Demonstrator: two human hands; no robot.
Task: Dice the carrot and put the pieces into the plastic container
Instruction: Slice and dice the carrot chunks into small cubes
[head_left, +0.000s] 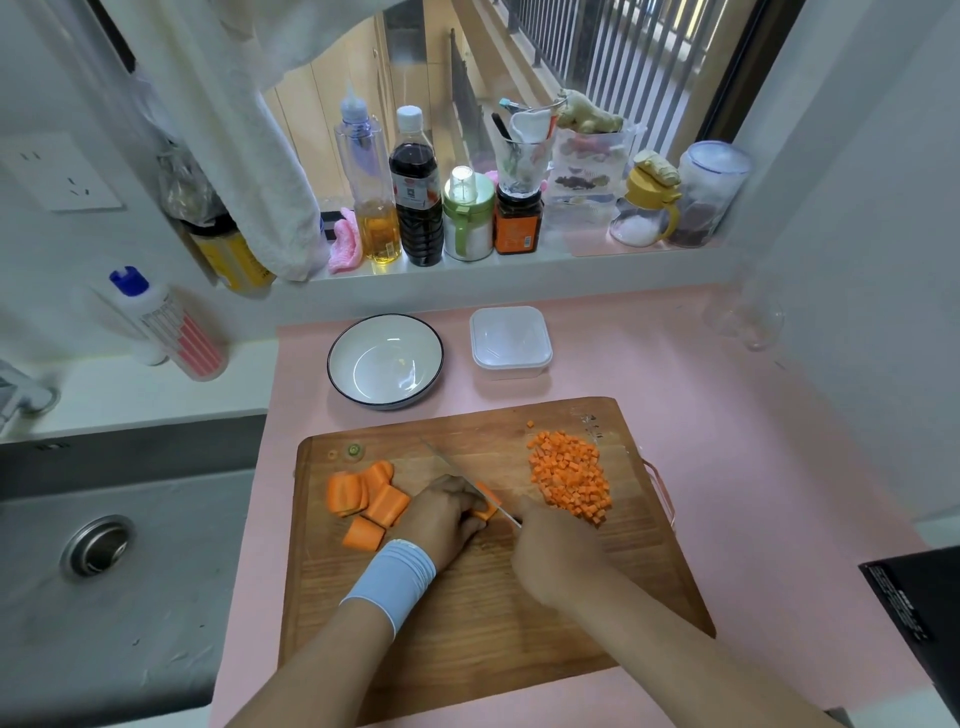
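On the wooden cutting board my left hand holds down a carrot piece with curled fingers. My right hand grips a knife whose blade lies across that piece, tip pointing to the far left. Several larger carrot chunks lie left of my left hand. A heap of diced carrot sits at the board's right. The plastic container, white and square, stands beyond the board with nothing in it.
A white bowl with a dark rim sits left of the container. A steel sink lies to the left. Bottles and jars line the window sill. A black box is at the right edge.
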